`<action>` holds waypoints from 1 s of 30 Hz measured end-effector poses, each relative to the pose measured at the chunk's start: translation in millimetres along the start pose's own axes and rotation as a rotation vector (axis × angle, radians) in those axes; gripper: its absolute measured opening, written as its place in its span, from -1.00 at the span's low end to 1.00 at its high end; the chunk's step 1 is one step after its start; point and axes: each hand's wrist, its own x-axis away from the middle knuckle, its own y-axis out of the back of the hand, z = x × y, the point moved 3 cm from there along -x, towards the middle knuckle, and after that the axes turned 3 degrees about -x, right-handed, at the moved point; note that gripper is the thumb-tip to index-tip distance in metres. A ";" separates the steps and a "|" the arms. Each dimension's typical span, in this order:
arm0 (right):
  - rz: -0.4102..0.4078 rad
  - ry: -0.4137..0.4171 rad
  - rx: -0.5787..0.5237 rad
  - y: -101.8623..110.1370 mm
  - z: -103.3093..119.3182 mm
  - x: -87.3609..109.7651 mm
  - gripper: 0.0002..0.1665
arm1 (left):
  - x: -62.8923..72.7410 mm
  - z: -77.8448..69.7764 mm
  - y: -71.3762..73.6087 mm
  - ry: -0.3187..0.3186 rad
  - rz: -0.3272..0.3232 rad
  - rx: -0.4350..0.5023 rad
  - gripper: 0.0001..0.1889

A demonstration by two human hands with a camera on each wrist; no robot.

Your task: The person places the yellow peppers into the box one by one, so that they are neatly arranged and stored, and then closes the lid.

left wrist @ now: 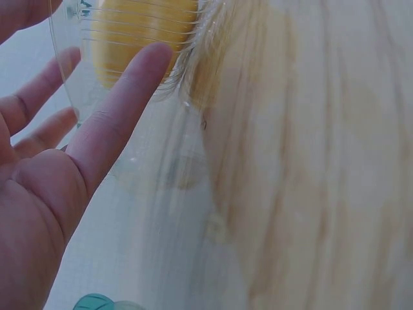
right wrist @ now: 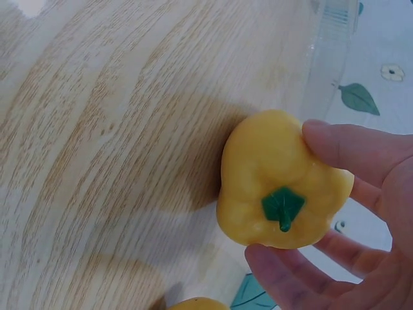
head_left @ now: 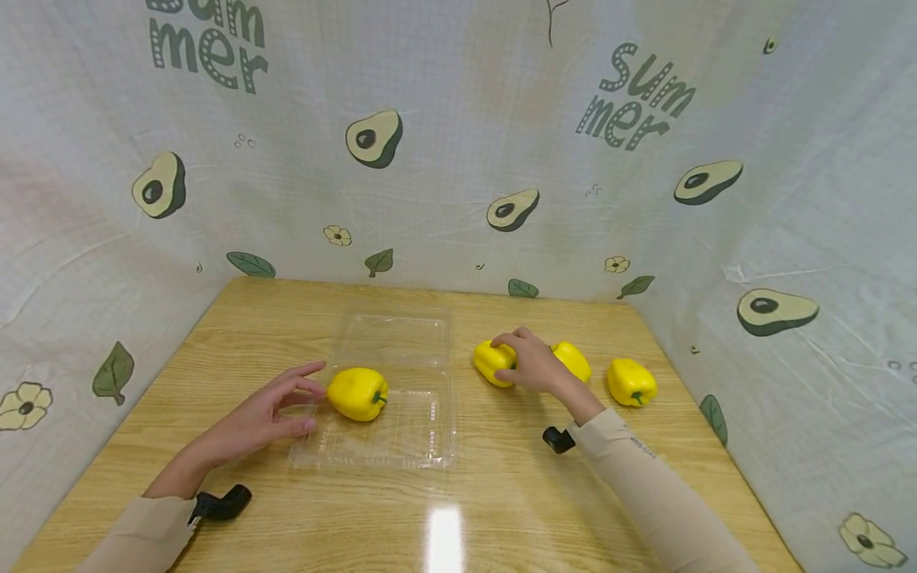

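Note:
My right hand (head_left: 536, 364) grips a yellow bell pepper (head_left: 489, 364) right of the container, thumb and fingers on opposite sides. In the right wrist view, this bell pepper (right wrist: 261, 158) has its green stem turned toward the camera. A clear plastic clamshell container (head_left: 372, 461) lies opened out, its lid (head_left: 392, 329) spread toward the back. Inside its base, at the left, sits another yellow bell pepper (head_left: 357, 395). My left hand (head_left: 268, 410) is at the container's left side, fingers spread and holding nothing. The left wrist view has the thumb (left wrist: 122, 106) alongside the ridged clear wall.
Two more yellow bell peppers stand on the wooden table (head_left: 501, 493) at right: one (head_left: 571, 361) partly behind my right hand, the other (head_left: 632, 382) farther right. A printed cloth (head_left: 444, 159) rises behind the table and along both sides.

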 end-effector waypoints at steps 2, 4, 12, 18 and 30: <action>-0.003 0.001 -0.003 0.3 0.1 0.4 -0.37 | 0.1 -0.3 0.0 0.002 -0.001 0.002 -0.63; -0.005 -0.001 -0.006 0.3 -0.2 0.8 -0.38 | 0.1 -0.5 0.0 0.003 -0.002 0.003 -0.63; -0.007 0.001 -0.004 0.6 -1.0 2.2 -0.39 | 0.6 -1.2 -0.5 0.005 0.000 0.002 -0.62; -0.004 0.012 -0.010 2.6 2.8 5.4 -0.41 | 0.6 -1.8 -0.6 0.005 -0.001 -0.006 -0.63; -0.025 0.080 -0.016 17.2 31.5 13.5 -0.41 | 0.2 -3.2 -0.2 0.009 -0.001 0.006 -0.63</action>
